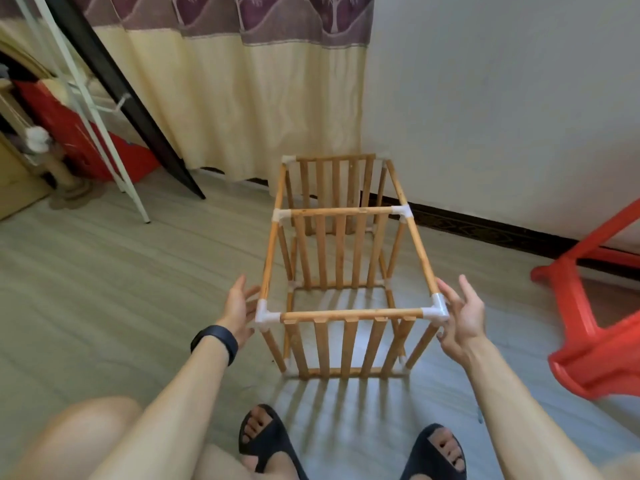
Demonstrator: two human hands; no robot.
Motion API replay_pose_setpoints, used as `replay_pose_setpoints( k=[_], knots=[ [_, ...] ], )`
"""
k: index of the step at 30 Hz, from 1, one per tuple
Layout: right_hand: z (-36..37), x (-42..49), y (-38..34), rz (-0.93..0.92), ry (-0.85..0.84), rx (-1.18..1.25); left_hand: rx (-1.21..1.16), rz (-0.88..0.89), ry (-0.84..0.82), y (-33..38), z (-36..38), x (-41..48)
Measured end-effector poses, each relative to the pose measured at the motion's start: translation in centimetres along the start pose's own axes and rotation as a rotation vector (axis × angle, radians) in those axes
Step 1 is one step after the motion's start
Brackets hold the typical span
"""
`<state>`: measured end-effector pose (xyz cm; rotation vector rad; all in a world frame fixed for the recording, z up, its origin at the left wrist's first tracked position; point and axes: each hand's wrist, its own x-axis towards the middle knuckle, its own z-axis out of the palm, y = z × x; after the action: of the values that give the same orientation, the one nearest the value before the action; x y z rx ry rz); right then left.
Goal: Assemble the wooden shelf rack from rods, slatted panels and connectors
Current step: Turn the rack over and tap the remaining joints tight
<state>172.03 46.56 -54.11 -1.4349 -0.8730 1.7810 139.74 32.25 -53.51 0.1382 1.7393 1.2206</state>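
The wooden shelf rack [346, 265] lies on its side on the floor in front of me. Three slatted panels stand upright in it, joined by long rods and white plastic connectors. My left hand [239, 308] is at the near left connector [265, 315], fingers straight and spread, touching or almost touching the rod. My right hand [462, 315] is at the near right connector [438, 308] with its fingers spread. Neither hand grips anything.
A red plastic stool [595, 320] lies tipped over at the right. A curtain [263, 98] and white wall stand behind the rack. A white metal frame [104, 133], a dark board and red boxes are at the left. My sandalled feet [346, 445] are just before the rack.
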Motion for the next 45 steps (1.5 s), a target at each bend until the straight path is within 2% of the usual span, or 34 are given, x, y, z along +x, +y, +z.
replay_pose_setpoints(
  k=[3,8,13,17,20,23,26,36,45],
  knots=[
    [1.5,0.7,-4.8,-0.089,-0.026,-0.241,0.249,0.132,-0.042,6.2,0.8,0.0],
    [5.8,4.2,-11.9,-0.265,-0.134,-0.525,0.526,0.326,-0.070,14.9,4.1,2.3],
    [9.6,11.2,-15.3,-0.321,-0.131,-0.857,0.668,0.299,0.003,18.8,6.6,8.7],
    [12.3,18.8,-16.2,-0.264,-0.045,-0.976,0.673,0.215,0.011,20.4,8.7,15.8],
    [13.6,25.0,-16.8,-0.170,-0.040,-0.881,0.537,0.175,0.035,22.2,10.1,22.0],
    [14.4,29.4,-17.5,-0.062,-0.047,-0.642,0.311,0.169,0.075,23.9,11.3,26.8],
    [14.8,29.7,-18.7,0.040,-0.029,-0.491,0.215,0.065,0.097,25.2,11.5,26.7],
    [16.0,16.6,-28.5,0.006,0.000,-0.305,-0.061,0.018,0.102,33.4,7.9,11.1],
    [13.7,2.6,-32.3,0.270,0.011,-0.090,-0.145,-0.280,0.020,35.3,2.3,-1.9]
  ],
)
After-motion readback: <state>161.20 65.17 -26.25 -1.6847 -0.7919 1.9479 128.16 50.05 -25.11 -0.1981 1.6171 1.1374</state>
